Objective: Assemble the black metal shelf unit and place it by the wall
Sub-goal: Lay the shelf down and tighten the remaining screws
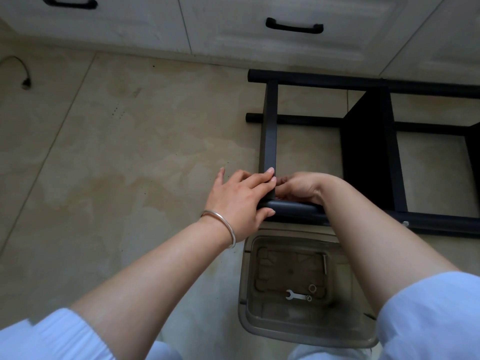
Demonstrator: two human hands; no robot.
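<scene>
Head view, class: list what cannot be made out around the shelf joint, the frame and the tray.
- Joint where crossbar meets near tube: covered by left hand and right hand; any bolt unseen.
- Shelf frame: cut off by the right edge.
- Tray: spanner shows; small rings too small to identify.

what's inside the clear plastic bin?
In the clear plastic bin: a small wrench, a ring washer, a bolt. The right forearm covers its right edge.

Tiled floor (117,141) — shelf frame (368,141), clear bin (306,331)
</scene>
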